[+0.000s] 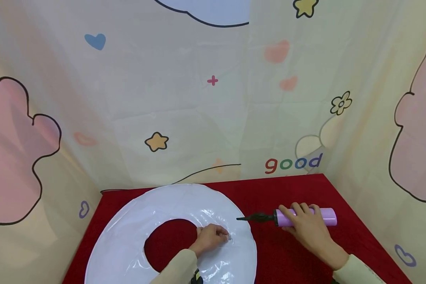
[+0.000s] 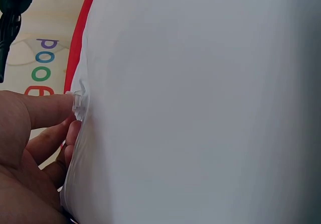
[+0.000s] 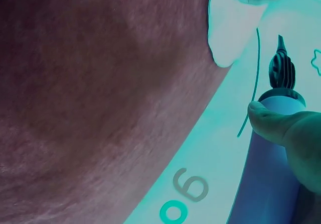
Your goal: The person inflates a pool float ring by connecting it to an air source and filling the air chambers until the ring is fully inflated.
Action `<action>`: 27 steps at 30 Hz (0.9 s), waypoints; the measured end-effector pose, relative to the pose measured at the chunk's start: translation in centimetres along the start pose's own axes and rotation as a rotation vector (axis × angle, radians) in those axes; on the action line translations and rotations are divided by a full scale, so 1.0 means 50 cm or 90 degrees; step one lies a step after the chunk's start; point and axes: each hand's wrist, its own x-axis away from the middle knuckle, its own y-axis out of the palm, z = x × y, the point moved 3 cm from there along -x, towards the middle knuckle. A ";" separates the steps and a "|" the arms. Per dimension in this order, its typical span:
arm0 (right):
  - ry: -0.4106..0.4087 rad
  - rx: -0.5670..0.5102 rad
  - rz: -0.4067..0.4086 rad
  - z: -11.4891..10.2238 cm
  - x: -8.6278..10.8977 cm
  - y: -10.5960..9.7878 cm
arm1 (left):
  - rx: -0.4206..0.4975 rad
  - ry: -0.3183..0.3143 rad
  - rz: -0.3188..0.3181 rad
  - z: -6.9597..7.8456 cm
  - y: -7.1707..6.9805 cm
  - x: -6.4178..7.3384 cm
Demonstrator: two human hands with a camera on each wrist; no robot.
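We judge grips set, black tapered nozzle (image 1: 257, 217) unconnected: left hand (image 1: 210, 238) pinches clear valve (image 2: 77, 101) on white plastic ring (image 1: 117, 240), right hand (image 1: 307, 228) holds purple cylindrical pump (image 1: 329, 217).

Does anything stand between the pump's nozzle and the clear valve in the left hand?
Nothing visible stands between the black nozzle and the clear valve; the left hand pinches it on the white ring. Whether its opening is uncovered cannot be told.

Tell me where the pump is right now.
In the head view, the pump is at lower right, held in the right hand, its black nozzle pointing left toward the white ring.
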 end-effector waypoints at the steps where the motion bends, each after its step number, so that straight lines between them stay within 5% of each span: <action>1: -0.009 0.003 0.000 -0.006 -0.001 0.000 | -0.002 -0.002 -0.001 0.000 0.000 0.000; 9: -0.059 0.019 -0.004 -0.037 -0.005 0.013 | -0.007 0.007 0.006 0.001 -0.002 -0.001; 27: -0.069 0.032 -0.031 -0.061 -0.002 0.045 | -0.011 0.013 0.014 0.001 -0.003 0.000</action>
